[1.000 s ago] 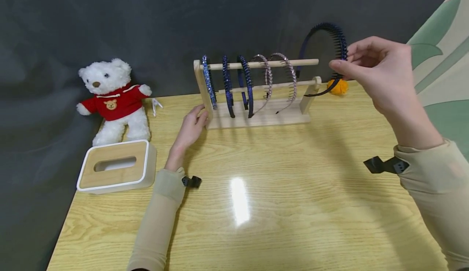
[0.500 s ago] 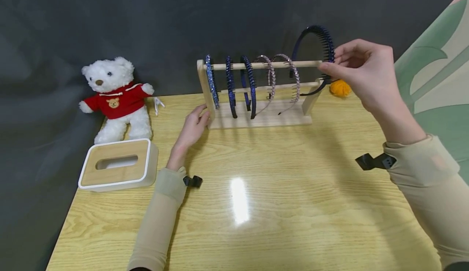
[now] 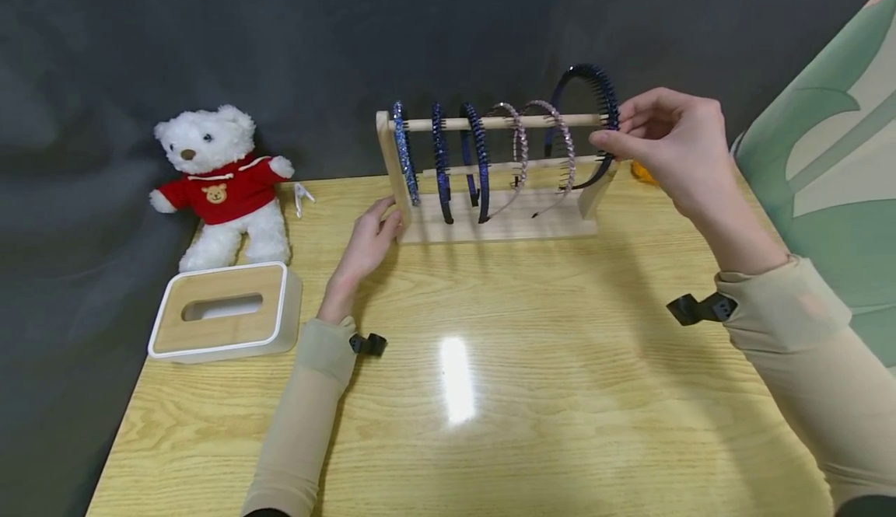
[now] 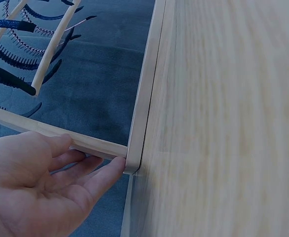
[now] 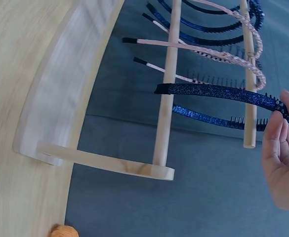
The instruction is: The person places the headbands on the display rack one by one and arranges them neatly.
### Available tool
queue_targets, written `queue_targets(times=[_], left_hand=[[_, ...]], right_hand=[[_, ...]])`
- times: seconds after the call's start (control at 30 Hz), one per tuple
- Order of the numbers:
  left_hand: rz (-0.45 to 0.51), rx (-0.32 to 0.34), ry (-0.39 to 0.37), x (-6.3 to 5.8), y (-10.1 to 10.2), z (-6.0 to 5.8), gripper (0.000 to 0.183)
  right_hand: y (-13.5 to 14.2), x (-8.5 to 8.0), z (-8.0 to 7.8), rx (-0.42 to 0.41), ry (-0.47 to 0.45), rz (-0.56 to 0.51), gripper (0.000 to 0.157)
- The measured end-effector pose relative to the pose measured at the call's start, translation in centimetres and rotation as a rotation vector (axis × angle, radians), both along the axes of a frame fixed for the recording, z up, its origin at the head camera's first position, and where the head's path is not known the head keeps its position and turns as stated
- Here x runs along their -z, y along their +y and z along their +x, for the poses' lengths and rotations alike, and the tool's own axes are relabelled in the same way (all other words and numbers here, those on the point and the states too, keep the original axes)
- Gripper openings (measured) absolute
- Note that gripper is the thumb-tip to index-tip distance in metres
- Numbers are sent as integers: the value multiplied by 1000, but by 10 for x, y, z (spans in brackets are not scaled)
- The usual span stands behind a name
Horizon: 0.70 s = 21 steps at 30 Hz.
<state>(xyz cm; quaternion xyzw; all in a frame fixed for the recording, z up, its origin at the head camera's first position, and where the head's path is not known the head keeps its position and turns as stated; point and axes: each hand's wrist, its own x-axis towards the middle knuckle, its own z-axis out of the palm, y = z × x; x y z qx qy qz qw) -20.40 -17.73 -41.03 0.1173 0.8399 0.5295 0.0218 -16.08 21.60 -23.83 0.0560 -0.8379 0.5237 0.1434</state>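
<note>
With thumb and fingers, my right hand (image 3: 673,148) pinches a dark blue toothed headband (image 3: 602,88) near its front side. That headband loops around the right end of the top rod of a wooden stand (image 3: 500,228). In the right wrist view the glittery blue band (image 5: 218,93) lies across both rods, with fingertips (image 5: 277,120) at its curved end. My left hand (image 3: 365,245) holds the left upright (image 4: 97,144) low down by the base, thumb on one side and fingers on the other. A pink beaded headband (image 3: 563,136) hangs nearest the held one.
Farther left on the rods hang another pink headband (image 3: 519,144) and several blue ones, including a light blue glitter band (image 3: 404,159). A white teddy bear (image 3: 227,183), a small white clip (image 3: 302,200) and a tissue box (image 3: 217,315) stand left. An orange ball-like thing (image 3: 642,173) sits behind my right hand.
My right hand has moved left and slightly down, bringing the dark blue headband from beyond the rod's end onto the top rod. My left hand stays at the upright.
</note>
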Motion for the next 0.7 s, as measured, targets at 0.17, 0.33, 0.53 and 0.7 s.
queue_targets(times=[0.17,0.33,0.53,0.7], left_hand=[[0,2,-7,0,0,0,44],[9,6,-13,0,0,0,44],[8,7,-16,0,0,0,44],[15,9,-23,-1,-1,1,45]], right_hand=[[-3,7,-3,1,-14,50,19],[-4,12,-6,14,-21,99,23],[-6,17,-6,18,-25,142,26],[-9,19,-7,22,-14,149,27]])
